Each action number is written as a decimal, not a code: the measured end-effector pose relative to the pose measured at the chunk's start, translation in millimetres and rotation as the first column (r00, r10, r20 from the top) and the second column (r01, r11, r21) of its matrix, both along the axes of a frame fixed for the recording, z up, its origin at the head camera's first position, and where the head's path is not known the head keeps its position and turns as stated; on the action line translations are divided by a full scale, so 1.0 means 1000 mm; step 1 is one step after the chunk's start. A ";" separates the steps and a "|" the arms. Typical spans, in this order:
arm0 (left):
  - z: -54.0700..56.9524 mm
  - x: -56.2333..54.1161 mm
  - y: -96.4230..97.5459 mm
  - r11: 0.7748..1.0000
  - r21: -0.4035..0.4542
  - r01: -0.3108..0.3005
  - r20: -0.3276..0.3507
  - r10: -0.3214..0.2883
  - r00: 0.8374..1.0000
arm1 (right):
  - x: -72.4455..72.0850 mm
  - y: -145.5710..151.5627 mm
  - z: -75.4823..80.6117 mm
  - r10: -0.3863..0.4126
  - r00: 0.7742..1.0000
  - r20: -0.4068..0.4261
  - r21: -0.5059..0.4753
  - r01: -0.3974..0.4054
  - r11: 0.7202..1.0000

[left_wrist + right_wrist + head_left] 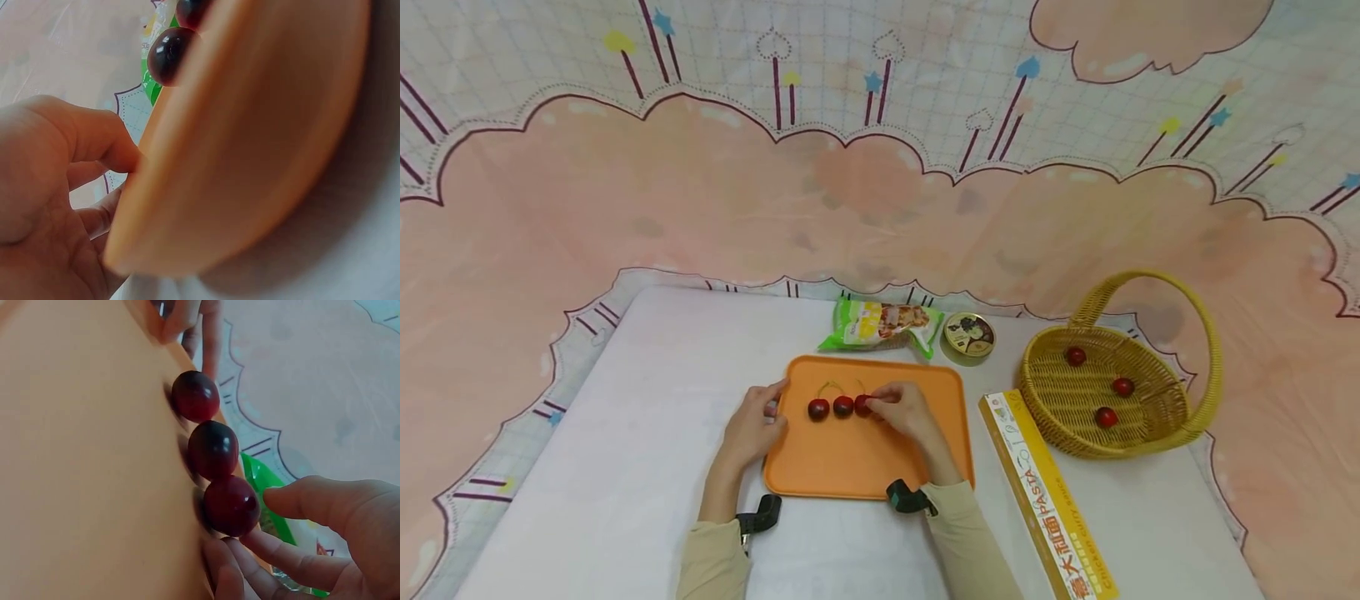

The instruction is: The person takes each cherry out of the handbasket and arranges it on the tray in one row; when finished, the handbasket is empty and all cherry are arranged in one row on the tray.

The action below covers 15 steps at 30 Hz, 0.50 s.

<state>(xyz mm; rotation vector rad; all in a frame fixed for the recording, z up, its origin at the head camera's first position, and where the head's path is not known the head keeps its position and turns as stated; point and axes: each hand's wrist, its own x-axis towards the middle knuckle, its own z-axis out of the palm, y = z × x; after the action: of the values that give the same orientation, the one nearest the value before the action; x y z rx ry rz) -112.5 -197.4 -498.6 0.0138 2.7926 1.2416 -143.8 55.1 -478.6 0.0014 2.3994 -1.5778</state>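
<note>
In the head view, the right hand (912, 412) pinches the rightmost cherry (862, 406) of three on an orange tray (842, 467), below centre; in the left wrist view, the left hand (37, 169) grips the tray's edge, lower left; in the right wrist view, that cherry sits below centre.

Free: front-left of tray (835, 467), between left hand (751, 425) and right forearm (946, 467). Forearm bars tray's right part, wrist camera (907, 497) its front rim. Across back half: three cherries (843, 407) close-set, little finger room between; right hand (906, 410) blocks row's right end. Behind: bag (880, 323), tin (968, 336). Right: pasta box (1045, 500), then basket (1028, 387); handle (1210, 350) arches above, front-left mouth reachable. Broadest room: table (617, 433) left of left hand.
</note>
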 end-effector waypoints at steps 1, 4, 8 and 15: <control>0.000 0.000 0.000 1.000 0.003 0.000 0.001 0.000 1.000 | 0.000 0.000 0.000 -0.001 1.000 0.000 -0.005 0.001 1.000; 0.000 -0.002 0.002 1.000 0.007 0.004 -0.001 -0.004 1.000 | -0.001 0.003 0.002 -0.008 1.000 0.000 -0.002 0.008 1.000; -0.001 -0.002 0.002 1.000 0.011 0.008 0.002 -0.008 1.000 | -0.004 0.014 0.007 -0.026 1.000 0.002 0.033 0.026 0.999; -0.003 0.000 0.000 1.000 0.014 0.000 -0.021 0.000 1.000 | -0.018 0.051 0.028 -0.070 0.998 0.003 0.032 0.070 0.997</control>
<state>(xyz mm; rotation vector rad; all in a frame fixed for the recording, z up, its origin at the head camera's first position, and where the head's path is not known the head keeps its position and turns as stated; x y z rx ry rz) -112.5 -197.4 -502.0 0.0278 2.8016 1.2684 -161.5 105.8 -450.2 0.0956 2.4463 -1.5682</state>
